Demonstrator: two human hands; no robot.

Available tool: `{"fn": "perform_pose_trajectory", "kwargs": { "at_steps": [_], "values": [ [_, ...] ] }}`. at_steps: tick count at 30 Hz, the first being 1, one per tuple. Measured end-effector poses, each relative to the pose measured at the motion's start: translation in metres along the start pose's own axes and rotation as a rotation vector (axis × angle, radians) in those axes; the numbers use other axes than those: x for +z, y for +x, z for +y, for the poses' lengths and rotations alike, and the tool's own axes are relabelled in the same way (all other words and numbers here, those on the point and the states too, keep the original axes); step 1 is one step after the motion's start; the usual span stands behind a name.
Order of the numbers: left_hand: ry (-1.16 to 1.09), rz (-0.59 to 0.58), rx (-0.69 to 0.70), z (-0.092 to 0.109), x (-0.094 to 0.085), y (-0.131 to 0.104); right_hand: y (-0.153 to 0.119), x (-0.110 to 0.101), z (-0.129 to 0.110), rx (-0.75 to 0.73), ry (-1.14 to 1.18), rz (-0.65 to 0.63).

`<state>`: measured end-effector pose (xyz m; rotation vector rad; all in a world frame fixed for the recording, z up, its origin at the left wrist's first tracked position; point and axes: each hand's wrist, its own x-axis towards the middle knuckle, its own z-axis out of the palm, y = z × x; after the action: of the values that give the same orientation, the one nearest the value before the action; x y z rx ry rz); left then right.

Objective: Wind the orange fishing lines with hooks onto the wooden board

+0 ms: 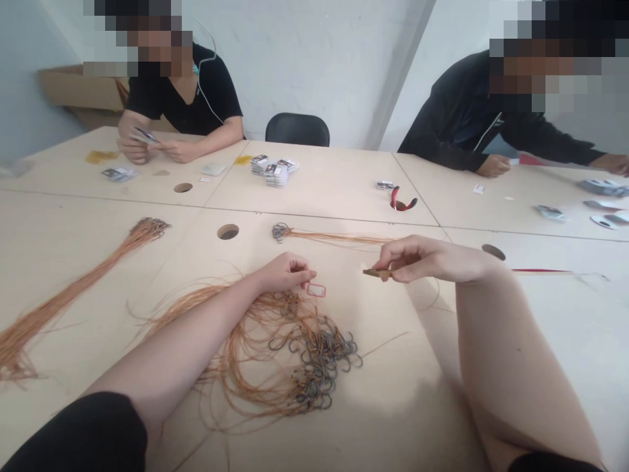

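My right hand (417,259) pinches a small flat brass-coloured tool (377,273), its tip pointing left above the table; its exact kind is unclear. My left hand (289,273) is closed with thumb and fingers together, beside a small white label with a red border (317,290). Whether its fingertips hold anything is hidden. Below my left hand and forearm lies a loose pile of dark fishing hooks (322,354) tied to orange lines (230,354). Behind my hands, a hook bundle (281,232) lies with its lines stretched to the right.
A bundle of hooked orange lines (93,288) lies at left. Farther back are stacked small packs (276,172) and red-handled pliers (403,202) by a table hole. Other round holes (228,232) pierce the table (393,419). Two people sit opposite, handling things; a black chair (297,129) stands between them.
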<state>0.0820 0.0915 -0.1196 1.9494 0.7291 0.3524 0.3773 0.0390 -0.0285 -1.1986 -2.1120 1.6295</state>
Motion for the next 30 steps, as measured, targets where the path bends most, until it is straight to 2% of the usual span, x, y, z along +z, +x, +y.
{"fn": "perform_pose_trajectory", "kwargs": {
  "at_steps": [4, 7, 9, 11, 14, 18, 22, 30],
  "values": [
    [0.003, -0.002, -0.013, 0.002, 0.0, 0.0, -0.01, -0.007, -0.003, -0.051, 0.06, -0.045],
    [0.002, 0.003, -0.008, 0.0, -0.001, 0.0, -0.005, 0.004, -0.011, -0.072, 0.015, 0.001],
    [-0.011, 0.003, 0.015, -0.003, -0.001, 0.0, 0.003, 0.02, -0.019, -0.071, -0.093, 0.111],
    [-0.06, -0.01, 0.031, -0.006, -0.002, -0.001, 0.013, 0.038, -0.026, -0.077, -0.246, 0.274],
    [-0.193, -0.02, 0.052, -0.007, -0.003, -0.001, 0.025, 0.06, -0.033, -0.192, -0.471, 0.413],
    [-0.304, -0.013, 0.062, -0.005, -0.004, -0.001, 0.037, 0.075, -0.03, -0.295, -0.658, 0.381],
    [-0.29, -0.028, 0.009, -0.005, -0.003, -0.002, 0.048, 0.082, -0.021, -0.375, -0.758, 0.34],
    [-0.249, -0.034, 0.014, -0.008, -0.003, -0.001, 0.054, 0.084, -0.015, -0.383, -0.788, 0.345]
  ]
}}
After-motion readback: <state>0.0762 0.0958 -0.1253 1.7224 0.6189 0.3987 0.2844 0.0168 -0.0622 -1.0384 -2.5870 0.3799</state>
